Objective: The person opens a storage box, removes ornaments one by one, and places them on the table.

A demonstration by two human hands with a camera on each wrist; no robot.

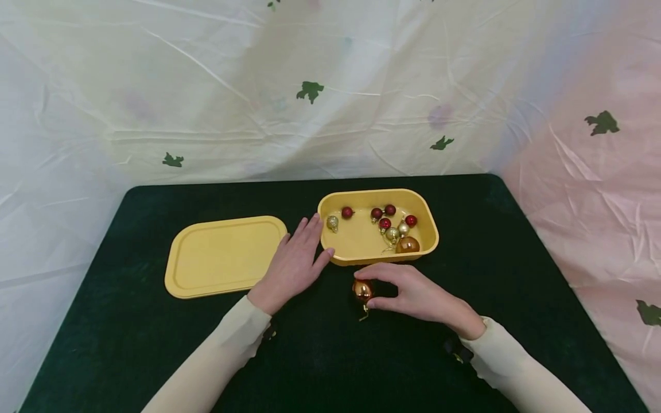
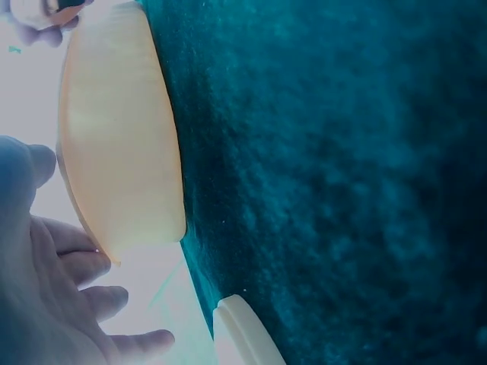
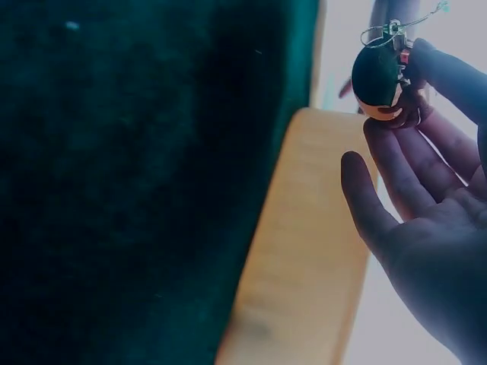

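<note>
Between thumb and fingers my right hand (image 1: 415, 289) pinches a shiny copper-gold ball ornament (image 1: 363, 291), its gold hanging loop pointing toward me. It is held just in front of a yellow plastic box (image 1: 356, 259). In the right wrist view the ornament (image 3: 377, 76) shows its metal cap and thread. My left hand (image 1: 295, 261) lies at the left end of the box, fingers extended along the rim and thumb at the near corner. Inside the box are several small red ornaments (image 1: 347, 213), several small gold ones (image 1: 333, 223) and a larger copper-gold ball (image 1: 408, 245).
A yellow lid (image 1: 222, 258) lies flat on the dark green tabletop (image 1: 320, 355), left of the box and partly behind my left hand. Behind the table hangs a pale cloth (image 1: 361, 132) with green leaf shapes. A pinkish cloth (image 1: 583, 189) hangs on the right.
</note>
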